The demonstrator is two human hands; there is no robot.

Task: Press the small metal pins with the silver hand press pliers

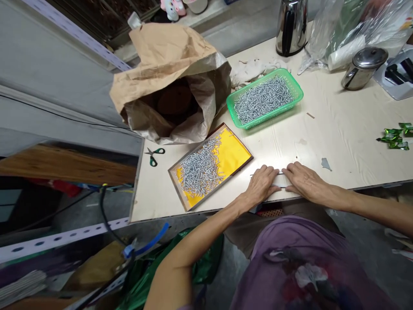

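At the table's front edge, my left hand (261, 183) and my right hand (301, 181) face each other a short way apart. Between them lies a small flat pale piece with dark long edges (280, 181); fingers grip its upper edge and thumbs its lower edge. Its exact kind is hidden by the hands. Left of my left hand is a shallow tray with a yellow bottom (234, 153), partly covered by many small silvery metal pins (200, 170). Farther back, a green plastic basket (267, 118) is filled with similar pins (264, 97).
A large open brown paper sack (174, 56) stands behind the tray. Green-handled scissors (155, 155) lie at the left. A kettle (292, 28), a lidded metal pot (363, 69) and clear plastic bags (342, 30) stand back right; green wrapped bits (395, 137) lie at right.
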